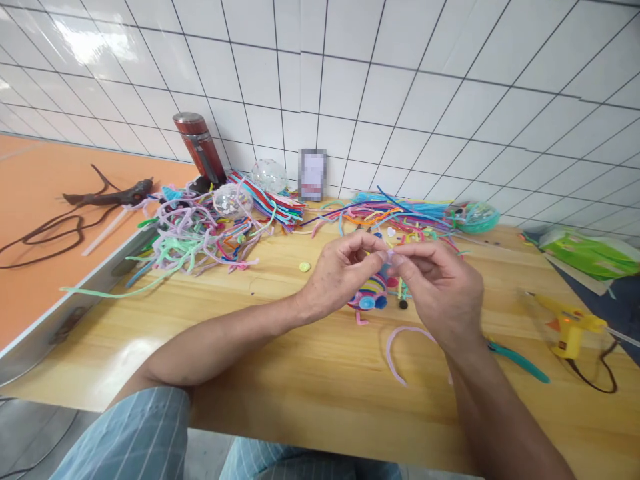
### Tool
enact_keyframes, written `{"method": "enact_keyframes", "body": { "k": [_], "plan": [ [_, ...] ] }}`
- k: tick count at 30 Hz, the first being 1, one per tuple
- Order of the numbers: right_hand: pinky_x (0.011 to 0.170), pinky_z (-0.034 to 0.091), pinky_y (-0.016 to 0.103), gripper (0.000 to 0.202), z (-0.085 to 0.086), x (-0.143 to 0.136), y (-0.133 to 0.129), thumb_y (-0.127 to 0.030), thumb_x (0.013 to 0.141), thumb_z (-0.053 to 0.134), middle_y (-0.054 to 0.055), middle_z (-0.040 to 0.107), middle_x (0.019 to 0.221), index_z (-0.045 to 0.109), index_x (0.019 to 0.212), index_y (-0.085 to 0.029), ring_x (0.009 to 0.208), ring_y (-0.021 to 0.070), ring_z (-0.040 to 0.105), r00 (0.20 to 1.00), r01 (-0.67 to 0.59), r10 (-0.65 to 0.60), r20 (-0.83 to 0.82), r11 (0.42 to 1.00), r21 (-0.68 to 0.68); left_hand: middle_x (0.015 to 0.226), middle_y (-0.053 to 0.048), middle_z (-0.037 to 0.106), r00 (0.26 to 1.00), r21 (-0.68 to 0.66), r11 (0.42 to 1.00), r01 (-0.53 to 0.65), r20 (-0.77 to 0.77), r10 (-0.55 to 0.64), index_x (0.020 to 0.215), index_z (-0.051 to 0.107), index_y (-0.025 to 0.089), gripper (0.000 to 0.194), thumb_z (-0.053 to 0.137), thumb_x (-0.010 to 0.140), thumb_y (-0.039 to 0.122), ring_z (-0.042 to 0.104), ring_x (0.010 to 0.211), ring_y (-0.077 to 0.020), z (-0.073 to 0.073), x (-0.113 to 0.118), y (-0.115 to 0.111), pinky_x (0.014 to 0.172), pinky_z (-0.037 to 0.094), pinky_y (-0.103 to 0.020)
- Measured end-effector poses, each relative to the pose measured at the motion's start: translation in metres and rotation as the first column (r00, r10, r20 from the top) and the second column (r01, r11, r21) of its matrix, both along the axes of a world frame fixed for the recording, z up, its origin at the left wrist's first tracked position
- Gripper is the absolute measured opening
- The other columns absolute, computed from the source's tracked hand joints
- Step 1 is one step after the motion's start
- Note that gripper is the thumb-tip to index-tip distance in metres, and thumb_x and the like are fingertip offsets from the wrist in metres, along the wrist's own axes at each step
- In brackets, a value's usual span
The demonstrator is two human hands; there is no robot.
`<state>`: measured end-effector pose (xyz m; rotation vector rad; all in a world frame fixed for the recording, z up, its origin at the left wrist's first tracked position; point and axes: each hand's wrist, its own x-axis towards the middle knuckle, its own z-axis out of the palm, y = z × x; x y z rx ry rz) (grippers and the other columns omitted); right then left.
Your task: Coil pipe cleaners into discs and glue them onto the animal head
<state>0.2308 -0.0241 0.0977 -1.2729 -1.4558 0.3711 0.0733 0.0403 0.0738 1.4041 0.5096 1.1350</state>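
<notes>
My left hand [345, 273] and my right hand [440, 290] meet fingertip to fingertip above the table. Both are closed in a pinch on a small pale lilac piece [391, 254], mostly hidden by the fingers. Beneath them lies a striped, many-coloured craft figure [371, 293] with blue disc shapes and a pink bent foot, partly covered by my hands. A curved pink pipe cleaner [390, 350] rests on the wood below my right hand, its far part behind the wrist. Teal-handled pliers [523, 363] lie right of that wrist.
A tangle of pipe cleaners [175, 233] lies at left, and a bundle of pipe cleaners [400, 210] along the wall. A thermos [200, 148] and a phone [313, 175] stand at the back. A yellow glue gun [573, 327] is at right, a black glue gun [120, 195] at far left.
</notes>
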Motion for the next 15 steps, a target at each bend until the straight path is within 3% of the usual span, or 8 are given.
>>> {"method": "enact_keyframes", "body": {
  "k": [5, 10, 15],
  "plan": [
    [0.063, 0.063, 0.028, 0.006, 0.006, 0.006, -0.003, -0.019, 0.091, 0.073, -0.001, 0.078, 0.082, 0.076, 0.091, -0.025, 0.07, 0.0167, 0.077, 0.997, -0.007, 0.01, 0.073, 0.999, -0.033, 0.073, 0.0, 0.066, 0.992, 0.066, 0.997, 0.04, -0.123, -0.031, 0.09, 0.07, 0.016, 0.02, 0.07, 0.092, 0.035, 0.056, 0.059, -0.0082, 0.003, -0.004, 0.004, 0.057, 0.045, -0.02],
    [0.064, 0.063, 0.031, 0.003, 0.006, 0.012, -0.003, -0.024, 0.092, 0.074, 0.0, 0.077, 0.078, 0.076, 0.093, -0.025, 0.067, 0.0181, 0.075, 0.992, -0.053, 0.066, 0.11, 0.992, -0.117, 0.077, -0.002, 0.07, 0.978, 0.116, 0.989, 0.095, -0.197, -0.071, 0.085, 0.071, 0.015, 0.019, 0.07, 0.091, 0.033, 0.058, 0.062, -0.0087, 0.008, -0.008, 0.007, 0.057, 0.044, -0.02],
    [0.06, 0.057, 0.029, 0.007, 0.011, 0.013, -0.002, -0.023, 0.09, 0.071, 0.0, 0.075, 0.073, 0.076, 0.086, -0.025, 0.063, 0.0157, 0.069, 0.967, -0.026, 0.055, 0.249, 0.993, -0.116, 0.073, -0.002, 0.072, 0.952, 0.087, 0.981, 0.175, -0.271, -0.146, 0.083, 0.071, 0.015, 0.022, 0.071, 0.089, 0.036, 0.051, 0.054, -0.007, 0.012, -0.012, 0.007, 0.051, 0.037, -0.02]
  ]
}}
